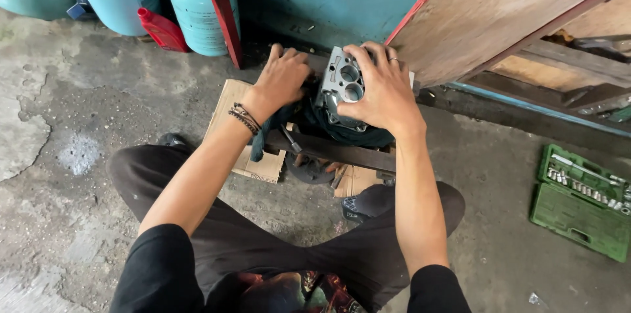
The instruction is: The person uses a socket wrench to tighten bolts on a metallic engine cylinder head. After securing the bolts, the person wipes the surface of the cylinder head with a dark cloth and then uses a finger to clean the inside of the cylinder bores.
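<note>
View from above of a person seated on a stained concrete floor (79,221), legs in black trousers folded beneath the arms. At far left, three pale blue-green gas cylinders (197,10) stand against a teal wall, with a red plastic bottle (161,29) leaning between two of them and a red-edged board (220,10) slanting down just beside the nearest cylinder. Right of these, a flattened piece of cardboard (259,167) lies on the floor under the work. The left hand (282,79), its wrist ringed with dark bracelets (244,118), is curled with fingers drawn together, pressing on a dark cloth (276,122) at the left side of the metal part; whether it grips anything beneath cannot be told. At centre, a grey cast-metal engine part (342,83) with two round bores rests on the dark cloth, above a dark bar (335,150) that crosses in front of it. The right hand (384,93), wearing a ring, lies spread over the part's right side, fingers wrapped around its upper edge and clasping it. Behind rises a slanted wooden panel (499,10). At far right, well apart from the hands, an open green socket-set case (582,211) lies on the floor.
</note>
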